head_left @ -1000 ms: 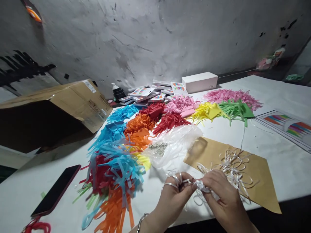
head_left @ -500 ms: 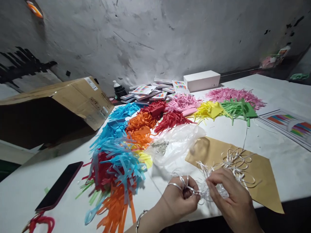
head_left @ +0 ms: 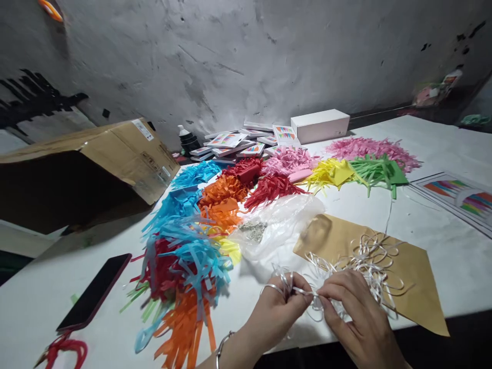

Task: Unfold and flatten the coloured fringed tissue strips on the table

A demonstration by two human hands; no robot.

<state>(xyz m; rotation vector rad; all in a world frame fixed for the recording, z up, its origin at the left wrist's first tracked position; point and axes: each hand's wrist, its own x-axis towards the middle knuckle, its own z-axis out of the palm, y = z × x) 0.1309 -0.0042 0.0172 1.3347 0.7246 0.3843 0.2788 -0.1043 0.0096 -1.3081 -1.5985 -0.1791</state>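
My left hand (head_left: 279,307) is closed on thin white ribbon, with several loops wound about its fingers. Close beside it, my right hand (head_left: 355,312) pinches the same ribbon between thumb and forefinger, and a short stretch runs between the two hands. A loose tangle of white ribbon (head_left: 374,256) lies behind my right hand, spread over a brown paper envelope (head_left: 418,287). Just beyond my hands rests a clear plastic bag (head_left: 284,220) with a small silvery heap inside.
Fringed paper tassels in blue (head_left: 184,205), orange (head_left: 223,195), red (head_left: 272,189), yellow (head_left: 330,174), green (head_left: 378,171) and pink (head_left: 372,148) cover the table's middle. At left are a cardboard box (head_left: 126,148), a phone (head_left: 96,289) and red-handled scissors (head_left: 67,348). Flat packs (head_left: 230,141) and a white box (head_left: 321,125) stand behind.
My right hand has moved left toward my left hand, and its fingertips now pinch the ribbon near the left fingertips. The things on the table have stayed put.
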